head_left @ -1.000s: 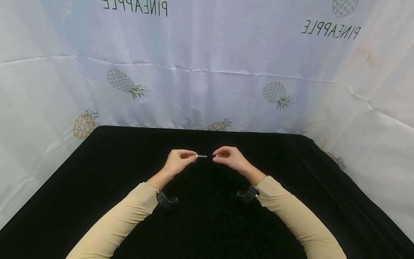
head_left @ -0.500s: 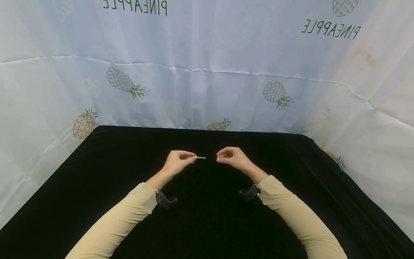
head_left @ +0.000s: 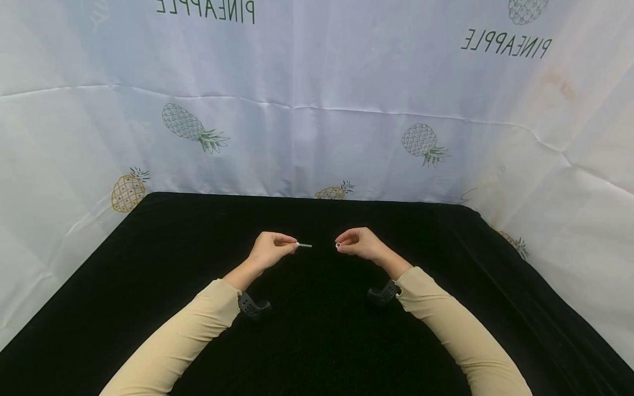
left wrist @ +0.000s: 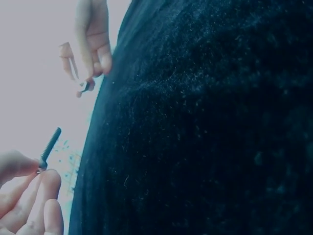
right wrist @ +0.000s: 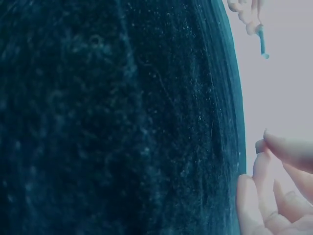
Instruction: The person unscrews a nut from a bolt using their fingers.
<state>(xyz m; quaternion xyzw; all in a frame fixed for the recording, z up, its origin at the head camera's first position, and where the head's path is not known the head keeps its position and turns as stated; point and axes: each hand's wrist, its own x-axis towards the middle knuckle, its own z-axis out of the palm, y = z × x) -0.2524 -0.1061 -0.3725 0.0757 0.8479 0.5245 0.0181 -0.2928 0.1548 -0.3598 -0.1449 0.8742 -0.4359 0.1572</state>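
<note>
Between thumb and fingertips, my left hand (head_left: 269,250) pinches a metal bolt (head_left: 304,245) by its head. The threaded shank (left wrist: 51,142) sticks out towards the right hand in the head view. My right hand (head_left: 364,245) pinches a small metal nut (head_left: 338,245), whose hole shows in the head view. In the right wrist view the nut (right wrist: 260,146) is partly covered by the thumb and a fingertip. Bolt and nut are apart, with a gap between the two hands, and both are held up above the black cloth.
A black cloth (head_left: 317,330) covers the table. White curtains (head_left: 317,148) printed with pineapples stand behind it and at both sides. Dark wrist mounts (head_left: 255,306) hang below the beige sleeves (head_left: 188,330).
The hands have drawn apart, the right one moving further right and the left slightly left. Both have dropped a little. The nut has turned so its hole shows, and the bolt tip dips slightly.
</note>
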